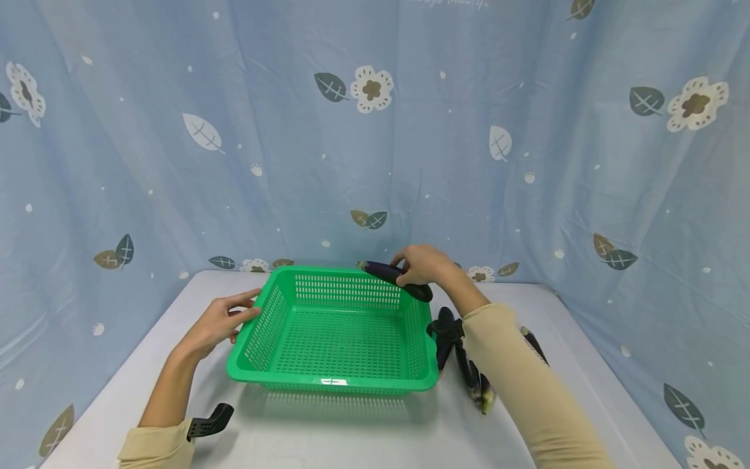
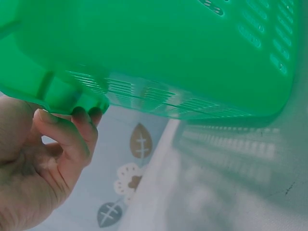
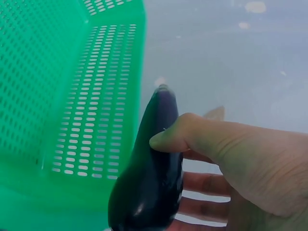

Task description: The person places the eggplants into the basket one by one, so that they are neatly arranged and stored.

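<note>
Glossy smooth eggplant [image 3: 147,195], plastic basket [image 1: 287,377], cloth curtain [image 1: 281,169]

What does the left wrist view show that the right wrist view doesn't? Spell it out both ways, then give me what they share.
Only the left wrist view: the left hand, fingers at the rim of the basket, and the outer side of that basket.
Only the right wrist view: the right hand holding an eggplant, and the basket's inside.
Both: part of the basket and the curtain.
</note>
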Demonstrator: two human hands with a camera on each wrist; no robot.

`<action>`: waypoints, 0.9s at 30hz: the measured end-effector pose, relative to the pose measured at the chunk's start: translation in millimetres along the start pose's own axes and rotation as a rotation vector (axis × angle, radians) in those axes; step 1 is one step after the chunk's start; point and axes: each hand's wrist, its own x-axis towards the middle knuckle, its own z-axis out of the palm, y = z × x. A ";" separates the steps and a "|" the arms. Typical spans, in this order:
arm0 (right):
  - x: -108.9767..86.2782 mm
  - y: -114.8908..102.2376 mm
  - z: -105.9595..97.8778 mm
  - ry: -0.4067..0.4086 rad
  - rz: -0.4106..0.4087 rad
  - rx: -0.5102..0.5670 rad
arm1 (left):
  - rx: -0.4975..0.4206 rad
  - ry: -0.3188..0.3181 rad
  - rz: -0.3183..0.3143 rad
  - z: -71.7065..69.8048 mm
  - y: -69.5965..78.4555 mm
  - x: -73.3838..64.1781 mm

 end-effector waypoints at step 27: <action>33.6 -29.7 15.6 -0.094 -0.091 -0.091 | -0.010 -0.004 -0.001 0.0 -0.1 1.3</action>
